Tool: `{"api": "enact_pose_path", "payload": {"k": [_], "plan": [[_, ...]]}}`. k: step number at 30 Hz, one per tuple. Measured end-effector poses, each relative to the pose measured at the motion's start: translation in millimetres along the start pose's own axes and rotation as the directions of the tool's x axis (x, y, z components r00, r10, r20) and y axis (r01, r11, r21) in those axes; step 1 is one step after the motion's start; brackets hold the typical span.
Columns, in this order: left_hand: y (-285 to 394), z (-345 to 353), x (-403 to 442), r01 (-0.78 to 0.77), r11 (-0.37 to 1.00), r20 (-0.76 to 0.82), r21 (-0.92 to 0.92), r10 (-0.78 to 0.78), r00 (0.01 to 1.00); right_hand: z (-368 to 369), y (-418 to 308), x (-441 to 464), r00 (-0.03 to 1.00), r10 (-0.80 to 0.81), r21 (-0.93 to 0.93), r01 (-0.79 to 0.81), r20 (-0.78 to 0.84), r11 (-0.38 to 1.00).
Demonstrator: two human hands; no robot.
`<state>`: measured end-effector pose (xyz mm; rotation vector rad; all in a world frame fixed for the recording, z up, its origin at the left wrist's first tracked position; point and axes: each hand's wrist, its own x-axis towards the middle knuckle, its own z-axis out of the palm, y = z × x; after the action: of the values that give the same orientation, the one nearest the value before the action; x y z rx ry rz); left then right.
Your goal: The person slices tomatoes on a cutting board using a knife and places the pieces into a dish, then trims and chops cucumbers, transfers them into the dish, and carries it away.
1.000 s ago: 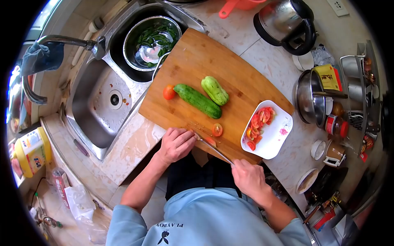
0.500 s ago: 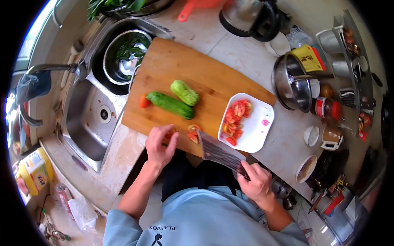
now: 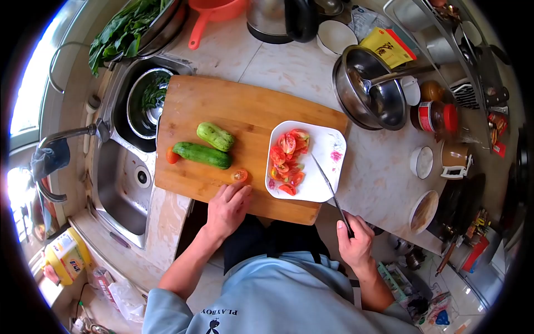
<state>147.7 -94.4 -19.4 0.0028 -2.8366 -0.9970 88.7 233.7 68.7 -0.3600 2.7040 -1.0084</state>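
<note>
My right hand (image 3: 355,240) grips a kitchen knife (image 3: 329,186) by its handle. The blade appears nearly edge-on, its tip over the white dish (image 3: 321,186). Cut tomato pieces (image 3: 286,158) fill the dish's left side. At the near edge of the wooden cutting board (image 3: 261,103), my left hand (image 3: 229,210) has its fingers curled together; whatever is under them is hidden. Just beyond those fingertips lies a cut tomato piece (image 3: 239,175). A green cucumber (image 3: 201,155), a paler peeled-looking piece (image 3: 216,136) and a small tomato (image 3: 172,155) lie farther left on the board.
Left of the board is a steel sink (image 3: 119,183) with a bowl of greens (image 3: 150,103). Stacked metal bowls (image 3: 370,89), a red-lidded jar (image 3: 436,116) and small white bowls (image 3: 421,162) stand on the right. A kettle (image 3: 270,22) is at the back.
The knife has turned from showing its broad blade beside the dish to pointing over it. The tomato pieces near my left hand have shifted, and the fingers have drawn together. The view has moved.
</note>
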Motion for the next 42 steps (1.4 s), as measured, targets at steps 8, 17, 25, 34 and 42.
{"api": "enact_pose_path", "payload": {"k": [8,17,25,34,42], "plan": [[64,12,80,-0.431,0.902,0.172,0.03,0.42,0.891,0,13,-5,0.997,0.073,0.083,-0.072,-0.002,0.994],[45,2,59,-0.172,0.97,-0.078,0.171,0.187,0.979,-4,19,-5,0.996,0.076,0.145,-0.068,-0.053,0.987],[-1,3,15,0.08,0.969,-0.062,0.234,-0.067,0.996,1,5,2,0.997,0.037,0.161,-0.047,0.063,0.986],[-35,-4,-9,-0.248,0.951,-0.079,0.183,0.266,0.961,41,-38,11,0.957,-0.133,0.177,0.088,0.259,0.98],[-55,-1,-23,-0.36,0.926,-0.088,0.111,0.37,0.925,67,-64,26,0.888,-0.168,-0.119,0.24,0.428,0.963]]}}
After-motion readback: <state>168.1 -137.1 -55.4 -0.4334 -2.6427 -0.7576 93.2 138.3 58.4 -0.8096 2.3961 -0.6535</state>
